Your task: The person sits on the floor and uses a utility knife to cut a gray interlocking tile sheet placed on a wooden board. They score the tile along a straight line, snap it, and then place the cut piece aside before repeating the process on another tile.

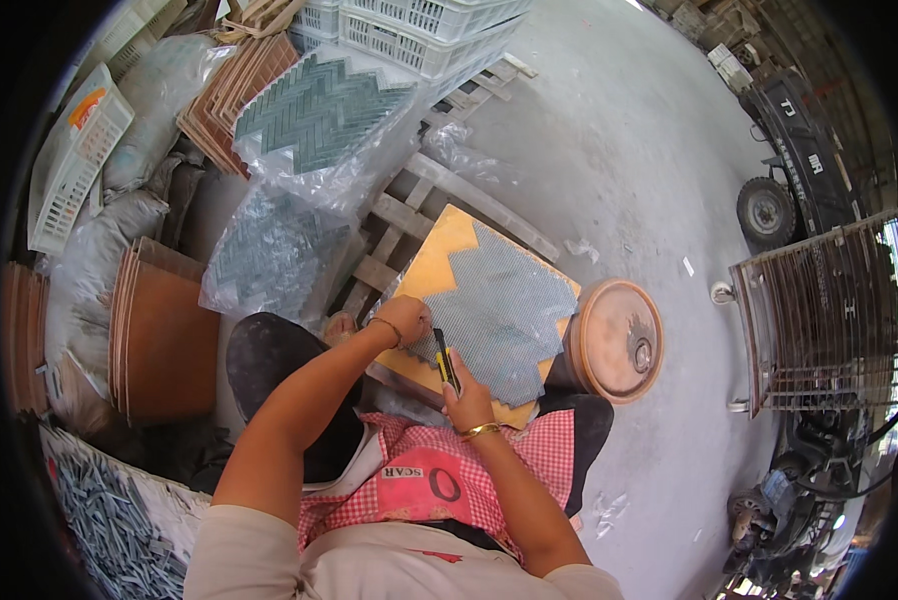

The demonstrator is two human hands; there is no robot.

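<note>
At frame centre, the right hand [468, 404] grips a utility knife [445, 362]; the left hand [406, 320] is curled beside the mesh sheet [504, 310], grasp indeterminable.

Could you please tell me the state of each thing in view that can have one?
left hand, curled shut by the mesh sheet's edge
right hand, closed around the utility knife
utility knife, held, blade extension unclear
mesh sheet, spread over the orange board
drum, upright, top covered
plastic crates, stacked
grey strips, loose, jumbled
</note>
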